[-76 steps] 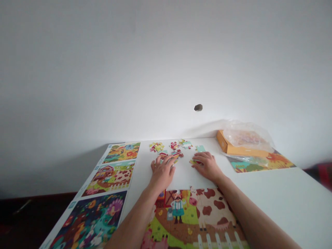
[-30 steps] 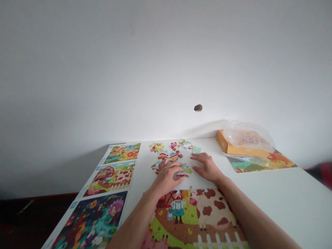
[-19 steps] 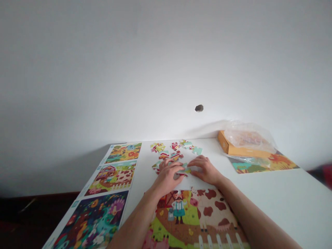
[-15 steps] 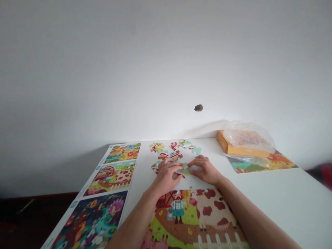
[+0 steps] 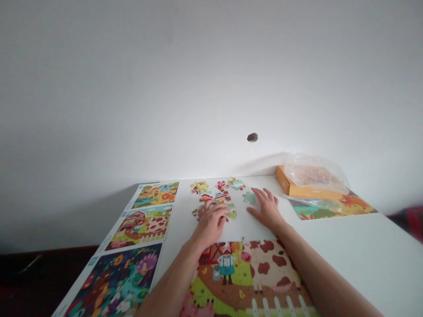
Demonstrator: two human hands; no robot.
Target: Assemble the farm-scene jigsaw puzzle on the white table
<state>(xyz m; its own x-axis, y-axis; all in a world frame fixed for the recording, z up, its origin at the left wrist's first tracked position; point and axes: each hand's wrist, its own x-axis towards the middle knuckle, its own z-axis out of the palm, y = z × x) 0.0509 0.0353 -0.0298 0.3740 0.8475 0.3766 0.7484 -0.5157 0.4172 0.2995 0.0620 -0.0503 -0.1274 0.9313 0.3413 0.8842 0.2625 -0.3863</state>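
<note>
My left hand (image 5: 211, 221) rests at the loose jigsaw pieces, fingers bent and thumb drawn in around a green puzzle piece (image 5: 232, 210); its fingers hide part of it. My right hand (image 5: 268, 210) is spread, thumb and fingers apart. Its index fingertip meets the edge of a light blue puzzle piece (image 5: 249, 198) lying flat. Nearer me, between my forearms, lies the partly assembled farm puzzle (image 5: 241, 277), with a farmer, a cow and a white fence. Farther back are red barn pieces (image 5: 222, 196) and a pale green piece (image 5: 238, 185).
Three picture sheets line the table's left side, the farm sheet (image 5: 142, 225) in the middle. At the back right, an orange box (image 5: 297, 190) carries a clear plastic bag (image 5: 315, 169) and overlaps a dinosaur picture (image 5: 352, 207). A wall (image 5: 211, 88) stands behind the table.
My right hand has left the green piece, moved right and opened wider. The light blue piece has slid slightly toward me. My left hand has stayed nearly in place.
</note>
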